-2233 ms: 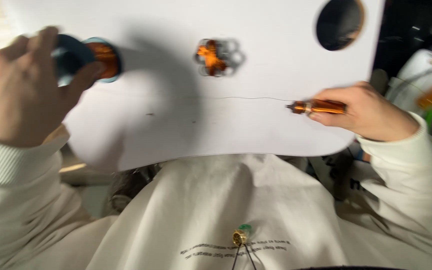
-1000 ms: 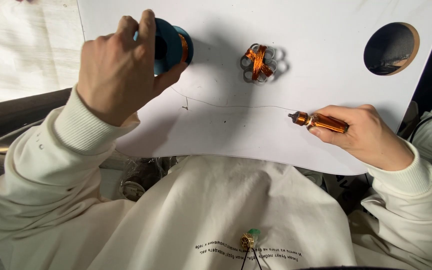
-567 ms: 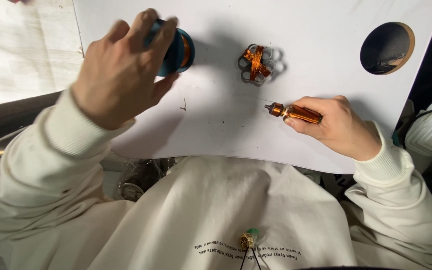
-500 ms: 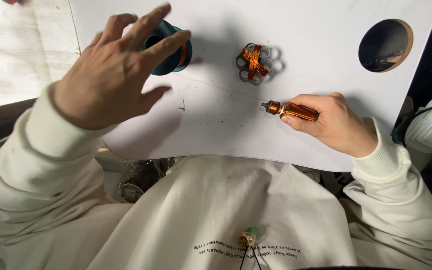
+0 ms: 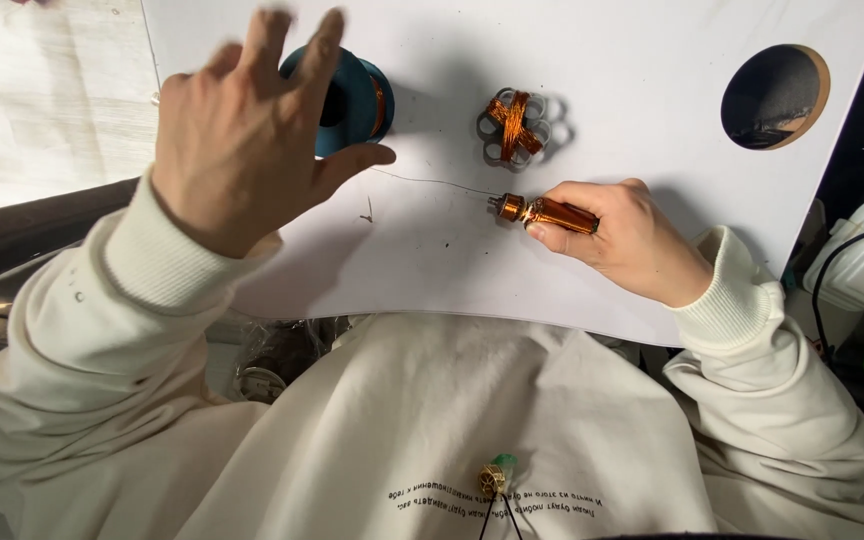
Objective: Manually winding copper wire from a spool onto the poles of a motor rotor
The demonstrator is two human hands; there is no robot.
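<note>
A copper-wound bobbin (image 5: 542,211) lies pinched in the fingers of the right hand (image 5: 622,243) over the white worktop (image 5: 652,120); a thin wire (image 5: 432,181) runs from it toward the blue wire spool (image 5: 347,100); the left hand (image 5: 247,140) hovers over that spool, fingers spread, grasping nothing; a small wire-wrapped ring cluster (image 5: 515,124) sits just beyond.

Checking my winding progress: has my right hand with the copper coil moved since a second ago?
Yes. The right hand and its copper coil moved left, closer under the flower-shaped bobbin.
</note>
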